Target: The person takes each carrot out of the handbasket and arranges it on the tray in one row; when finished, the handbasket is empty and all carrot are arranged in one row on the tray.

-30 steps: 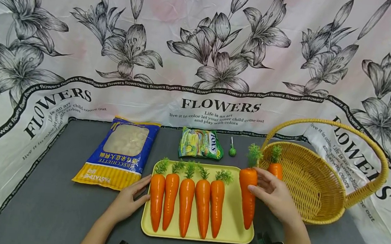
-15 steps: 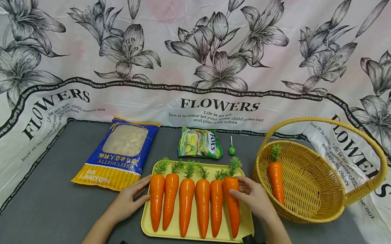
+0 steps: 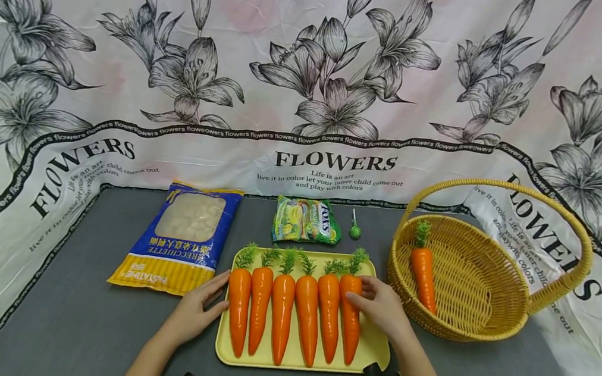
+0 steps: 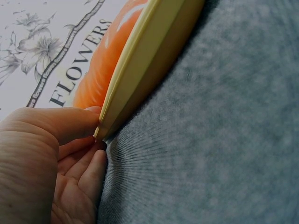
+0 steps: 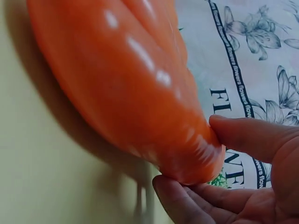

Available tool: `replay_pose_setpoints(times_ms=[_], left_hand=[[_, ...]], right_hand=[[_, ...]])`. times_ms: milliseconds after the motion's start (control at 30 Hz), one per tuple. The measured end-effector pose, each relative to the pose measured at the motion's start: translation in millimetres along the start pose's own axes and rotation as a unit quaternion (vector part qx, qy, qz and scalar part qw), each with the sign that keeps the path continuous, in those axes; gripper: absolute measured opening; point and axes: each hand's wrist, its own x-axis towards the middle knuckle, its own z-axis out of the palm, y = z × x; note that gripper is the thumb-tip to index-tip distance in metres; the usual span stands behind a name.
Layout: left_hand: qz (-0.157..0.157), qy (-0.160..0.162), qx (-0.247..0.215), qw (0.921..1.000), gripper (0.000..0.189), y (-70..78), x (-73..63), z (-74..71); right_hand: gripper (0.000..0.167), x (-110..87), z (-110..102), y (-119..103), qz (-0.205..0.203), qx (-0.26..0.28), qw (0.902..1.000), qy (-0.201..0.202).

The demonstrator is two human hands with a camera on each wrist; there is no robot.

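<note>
A pale yellow tray [image 3: 375, 348] bears several orange carrots [image 3: 281, 320] with green tops, lying side by side. At the right end of this row, my right hand [image 3: 378, 305] pinches the thick top of a carrot [image 3: 350, 327] between thumb and fingers. The right wrist view shows that carrot [image 5: 121, 79] close up, down on the tray. My left hand [image 3: 194, 313] grips the tray's left edge. In the left wrist view its thumb lies at the tray rim [image 4: 140, 70], with the other fingers on the outside, partly hidden.
To the right stands a yellow wicker basket [image 3: 477, 287] with a tall handle and one carrot [image 3: 423, 279] inside. A blue and yellow pasta bag [image 3: 184, 237] lies at the left. Behind the tray are a green candy bag [image 3: 306, 221] and a green lollipop [image 3: 354, 232].
My right hand has brought its carrot leftward from beside the basket and down to the right end of the row. The left hand has stayed at the tray's edge.
</note>
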Motion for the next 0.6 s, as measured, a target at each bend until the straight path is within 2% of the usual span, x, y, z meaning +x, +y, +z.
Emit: replay_pose_setpoints(times_ms=[333,600], left_hand=[[0.008,0.005,-0.003,1.0000,0.056,-2.0,0.1,0.2],[0.006,0.005,-0.003,1.0000,0.055,-0.8,0.4,0.3]], right_hand=[[0.052,1.7,3.6,2.6,-0.010,-0.027,0.9995,0.009],[0.057,2.2,3.9,4.0,-0.011,-0.041,0.9990,0.016]])
